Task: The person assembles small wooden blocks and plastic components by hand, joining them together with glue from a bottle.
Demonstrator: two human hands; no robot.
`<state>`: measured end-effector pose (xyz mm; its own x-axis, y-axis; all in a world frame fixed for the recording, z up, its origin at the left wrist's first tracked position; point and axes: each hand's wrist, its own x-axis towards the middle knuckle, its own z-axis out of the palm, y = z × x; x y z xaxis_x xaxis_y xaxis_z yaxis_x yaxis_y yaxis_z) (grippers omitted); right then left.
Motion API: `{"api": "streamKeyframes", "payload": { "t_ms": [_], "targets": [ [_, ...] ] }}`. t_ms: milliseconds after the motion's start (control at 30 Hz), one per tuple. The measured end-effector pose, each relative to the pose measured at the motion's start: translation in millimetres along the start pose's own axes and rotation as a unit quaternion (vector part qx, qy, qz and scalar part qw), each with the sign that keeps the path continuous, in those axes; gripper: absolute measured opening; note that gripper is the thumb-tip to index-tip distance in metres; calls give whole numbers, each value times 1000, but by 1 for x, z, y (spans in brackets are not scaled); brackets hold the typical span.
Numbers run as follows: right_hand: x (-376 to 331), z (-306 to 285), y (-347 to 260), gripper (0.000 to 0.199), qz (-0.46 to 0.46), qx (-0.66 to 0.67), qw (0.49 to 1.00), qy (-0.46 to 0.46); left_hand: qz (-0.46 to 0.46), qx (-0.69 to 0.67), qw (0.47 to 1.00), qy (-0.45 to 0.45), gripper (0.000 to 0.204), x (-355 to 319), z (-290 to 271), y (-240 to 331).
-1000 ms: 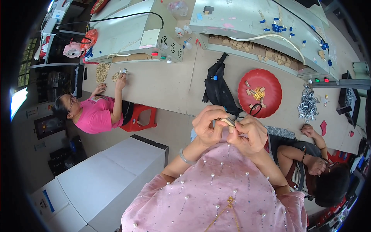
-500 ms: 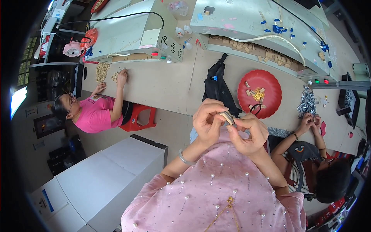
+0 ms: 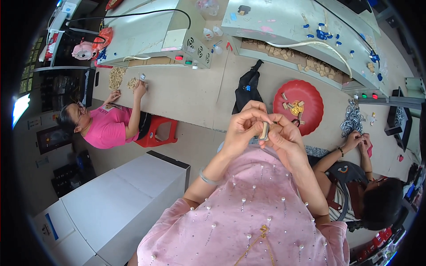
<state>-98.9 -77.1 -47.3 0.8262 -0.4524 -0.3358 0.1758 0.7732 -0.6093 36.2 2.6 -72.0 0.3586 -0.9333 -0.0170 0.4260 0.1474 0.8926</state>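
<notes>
In front of my chest, both hands work on a small tan block with a shiny grey metal edge (image 3: 265,131). My left hand (image 3: 242,132) pinches it between thumb and fingers. On its other side, my right hand (image 3: 287,139) closes on it with thumb and fingertips, which hide part of the piece. Just beyond my right hand lies a red scalloped bowl (image 3: 316,104), with several tan blocks (image 3: 285,96) and a little heap of gold-coloured rings (image 3: 296,108) in it. A black cloth item with a blue clip (image 3: 248,88) lies left of the bowl.
Two pale metal machines (image 3: 146,37) line the back of the table; the right one (image 3: 284,26) holds many tan blocks in its tray. Co-workers in pink (image 3: 106,126) and stripes (image 3: 350,190) sit left and right. Grey metal pieces (image 3: 353,117) are heaped at right. A white cabinet (image 3: 120,190) stands lower left.
The block has turned more upright between my fingers. My right hand has come up and closer to my left, its fingers now curled over the piece.
</notes>
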Motion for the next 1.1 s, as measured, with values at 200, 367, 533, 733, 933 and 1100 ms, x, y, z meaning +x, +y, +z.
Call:
{"api": "streamKeyframes", "payload": {
  "t_ms": [200,367,533,733,933,1100],
  "targets": [
    [4,0,9,35,-18,7,1000,20,6,48,998,-50,17,5,-2,6],
    [6,2,12,37,-145,-79,984,67,55,45,996,60,22,1,6,12],
    [8,3,15,33,-209,-135,961,120,169,264,947,71,22,-6,10,10],
    [3,4,10,23,-261,-224,932,113,190,353,914,56,19,-5,14,20],
    [2,1,-22,15,-373,-552,743,64,166,393,905,-13,15,1,7,33],
    [2,0,-30,15,-345,-561,751,45,146,400,904,-45,13,8,10,43]
  ]
}}
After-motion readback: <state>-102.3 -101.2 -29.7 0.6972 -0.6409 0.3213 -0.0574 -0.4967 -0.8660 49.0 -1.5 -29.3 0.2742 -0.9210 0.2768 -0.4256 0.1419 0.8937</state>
